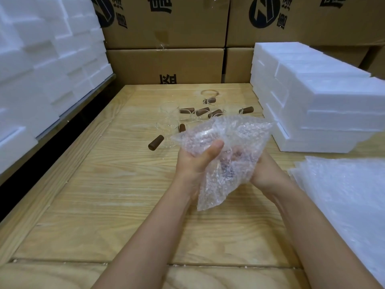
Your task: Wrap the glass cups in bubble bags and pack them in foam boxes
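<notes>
A clear bubble bag (pixel 227 142) is held above the middle of the wooden table (pixel 104 195), and a dark shape shows through it, probably a cup's handle. My left hand (pixel 198 157) grips the bag's left side with the thumb on top. From the right, my right hand (pixel 264 172) holds it, fingers hidden behind the plastic. Beyond the bag, several glass cups (pixel 169 113) with brown wooden handles (pixel 155 142) lie scattered on the table. White foam boxes (pixel 325 105) are stacked at the right.
A pile of flat bubble bags (pixel 350 197) lies at the near right. More white foam boxes (pixel 41 69) are stacked high along the left. Printed cardboard cartons (pixel 166 65) form a wall behind the table. A dark gap (pixel 41 147) runs beside the table's left edge.
</notes>
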Demonstrator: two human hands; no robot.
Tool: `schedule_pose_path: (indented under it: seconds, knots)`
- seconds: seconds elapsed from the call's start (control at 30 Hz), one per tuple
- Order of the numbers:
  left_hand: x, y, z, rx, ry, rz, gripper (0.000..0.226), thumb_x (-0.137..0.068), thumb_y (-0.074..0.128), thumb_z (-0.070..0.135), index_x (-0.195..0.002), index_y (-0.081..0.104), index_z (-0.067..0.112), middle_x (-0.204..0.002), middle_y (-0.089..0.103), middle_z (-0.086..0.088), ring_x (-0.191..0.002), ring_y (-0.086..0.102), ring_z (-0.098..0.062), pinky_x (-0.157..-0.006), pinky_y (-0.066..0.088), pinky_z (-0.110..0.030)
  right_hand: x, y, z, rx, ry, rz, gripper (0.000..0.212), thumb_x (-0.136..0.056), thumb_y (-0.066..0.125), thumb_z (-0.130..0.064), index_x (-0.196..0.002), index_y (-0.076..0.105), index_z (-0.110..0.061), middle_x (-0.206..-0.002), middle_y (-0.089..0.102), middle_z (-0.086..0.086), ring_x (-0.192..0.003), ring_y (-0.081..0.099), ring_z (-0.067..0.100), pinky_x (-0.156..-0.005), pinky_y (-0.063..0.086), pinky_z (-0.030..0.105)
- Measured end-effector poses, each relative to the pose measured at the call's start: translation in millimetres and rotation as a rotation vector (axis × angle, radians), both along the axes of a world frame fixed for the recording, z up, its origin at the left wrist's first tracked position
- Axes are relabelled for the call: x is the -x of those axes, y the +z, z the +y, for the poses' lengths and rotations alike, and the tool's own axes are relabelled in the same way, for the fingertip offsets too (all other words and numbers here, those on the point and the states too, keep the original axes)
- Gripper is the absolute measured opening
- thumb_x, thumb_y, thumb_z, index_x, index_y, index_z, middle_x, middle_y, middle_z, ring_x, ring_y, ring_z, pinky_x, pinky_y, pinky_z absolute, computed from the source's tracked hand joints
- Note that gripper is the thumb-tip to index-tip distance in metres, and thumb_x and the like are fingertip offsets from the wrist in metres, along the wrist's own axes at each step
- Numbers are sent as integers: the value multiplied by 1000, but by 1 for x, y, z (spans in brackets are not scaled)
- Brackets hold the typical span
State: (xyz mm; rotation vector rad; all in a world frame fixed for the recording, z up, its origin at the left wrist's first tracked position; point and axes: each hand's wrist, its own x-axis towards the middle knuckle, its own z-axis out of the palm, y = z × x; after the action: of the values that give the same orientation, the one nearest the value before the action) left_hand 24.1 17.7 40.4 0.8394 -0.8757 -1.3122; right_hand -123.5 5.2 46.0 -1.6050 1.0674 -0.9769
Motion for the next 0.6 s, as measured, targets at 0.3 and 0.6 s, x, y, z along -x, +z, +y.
schedule_pose_path:
  seconds: [0.3,0.6]
  knots:
    - [-2,-7,-3,-48,-60,111,67,-62,82,3,-123,54,1,-113,69,-18,-105,68,-29,-91,54,-46,5,2,-2,-58,-87,96,24,-90,53,1,-79,70,-9,-77,73,4,-76,70,16,-58,57,28]
    - [-5,-2,-6,-69,-14,322,77,-57,87,21,-125,58,-1,-125,61,-24,-117,59,-37,-103,44,-53,23,11,-4,54,-406,-729,42,-77,60,-65,-101,71,-32,-116,65,-12,-103,54,6,-85,48,31]
